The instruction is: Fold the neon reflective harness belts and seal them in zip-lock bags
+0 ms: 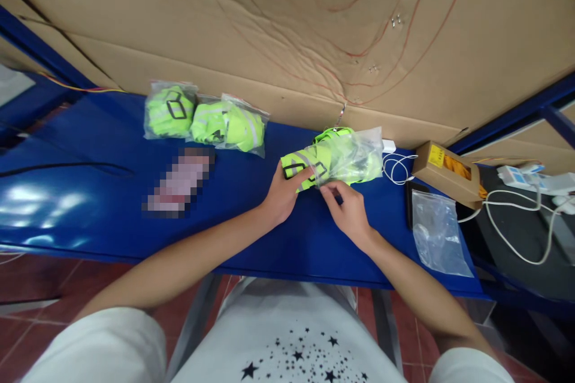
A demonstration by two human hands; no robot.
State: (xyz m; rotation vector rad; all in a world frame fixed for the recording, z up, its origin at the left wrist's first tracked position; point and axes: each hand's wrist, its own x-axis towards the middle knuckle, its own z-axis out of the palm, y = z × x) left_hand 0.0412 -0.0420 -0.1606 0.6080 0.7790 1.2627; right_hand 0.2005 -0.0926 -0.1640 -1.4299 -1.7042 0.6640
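A folded neon-yellow reflective vest with grey stripes and black buckles is in front of me, partly inside a clear plastic bag. My left hand is closed around the vest's left end, thumb on top near the buckles. At the bag's near edge, my right hand pinches the plastic between thumb and fingers. More neon-yellow fabric shows behind and beneath this bag; whether it is a separate vest I cannot tell.
Bagged neon vests lie at the back left, near a blurred-out flat item. At right are an unused-looking clear bag, a dark phone-like object, a white cable and an open cardboard box. A cardboard wall backs the blue table.
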